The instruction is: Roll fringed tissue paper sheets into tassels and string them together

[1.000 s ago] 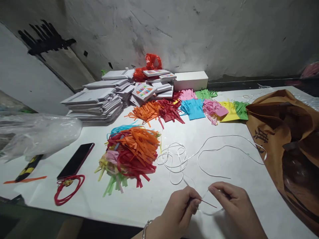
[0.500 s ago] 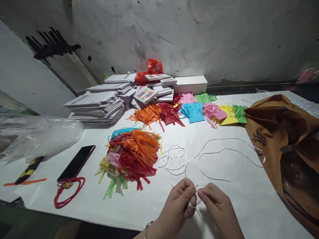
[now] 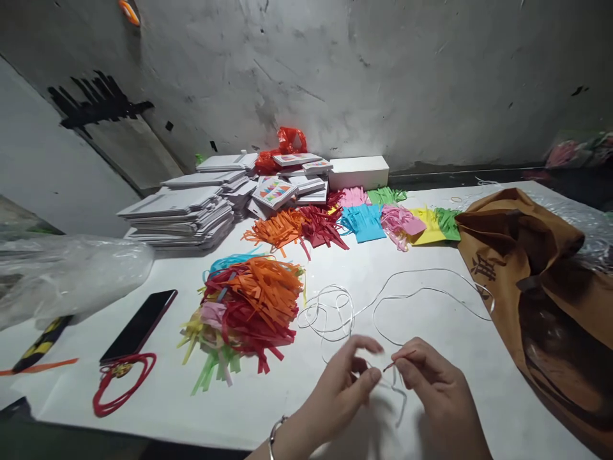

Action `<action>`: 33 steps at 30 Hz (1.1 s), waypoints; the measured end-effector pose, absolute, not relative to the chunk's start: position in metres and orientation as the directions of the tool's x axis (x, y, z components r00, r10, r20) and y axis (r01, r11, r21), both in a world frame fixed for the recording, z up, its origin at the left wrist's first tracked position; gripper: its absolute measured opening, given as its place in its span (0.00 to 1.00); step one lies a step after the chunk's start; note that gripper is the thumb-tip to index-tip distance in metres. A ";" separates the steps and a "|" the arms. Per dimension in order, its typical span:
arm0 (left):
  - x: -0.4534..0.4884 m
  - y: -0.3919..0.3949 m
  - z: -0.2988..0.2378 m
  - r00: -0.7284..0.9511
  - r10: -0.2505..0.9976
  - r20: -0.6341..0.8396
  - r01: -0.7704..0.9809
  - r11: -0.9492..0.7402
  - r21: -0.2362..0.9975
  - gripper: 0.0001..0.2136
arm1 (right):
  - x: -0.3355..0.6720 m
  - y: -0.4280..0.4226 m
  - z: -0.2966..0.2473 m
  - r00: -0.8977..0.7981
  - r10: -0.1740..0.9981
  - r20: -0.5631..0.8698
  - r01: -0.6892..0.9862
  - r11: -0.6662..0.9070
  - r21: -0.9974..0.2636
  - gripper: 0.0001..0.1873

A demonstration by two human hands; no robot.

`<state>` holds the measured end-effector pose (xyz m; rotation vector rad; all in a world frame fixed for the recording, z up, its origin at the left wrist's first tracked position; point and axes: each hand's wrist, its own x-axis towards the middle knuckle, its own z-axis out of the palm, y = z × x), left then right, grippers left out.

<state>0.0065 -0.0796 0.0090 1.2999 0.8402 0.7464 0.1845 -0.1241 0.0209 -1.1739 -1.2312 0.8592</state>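
My right hand (image 3: 433,377) pinches a thin reddish-brown stick or wire (image 3: 390,367) between thumb and fingertips; its exact kind is too small to tell. A short end of white cord (image 3: 401,406) dangles below those fingers. My left hand (image 3: 347,386) is just to the left, thumb and fingers apart, close to the stick's tip. Behind both hands, loose loops of white cord (image 3: 352,313) lie on the white tabletop (image 3: 268,409) and run right toward a brown bag. Whether the cord touches my left fingers is hard to make out.
Fringed paper tassels (image 3: 261,300) lie heaped left of the cord, with more fringed paper (image 3: 366,223) behind. Flat white boxes (image 3: 182,214) are stacked at the back left. A phone (image 3: 138,326) with a red strap lies left; the brown bag (image 3: 488,255) stands right.
My left hand has let go of the thin stick and spread its fingers. My right hand now pinches the stick, slightly farther right. The view has shifted a little.
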 end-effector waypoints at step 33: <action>-0.020 -0.006 0.039 0.548 0.793 0.265 0.315 -0.490 0.813 0.12 | 0.255 -0.098 0.042 0.465 0.666 0.583 0.202 0.562 -0.802 0.03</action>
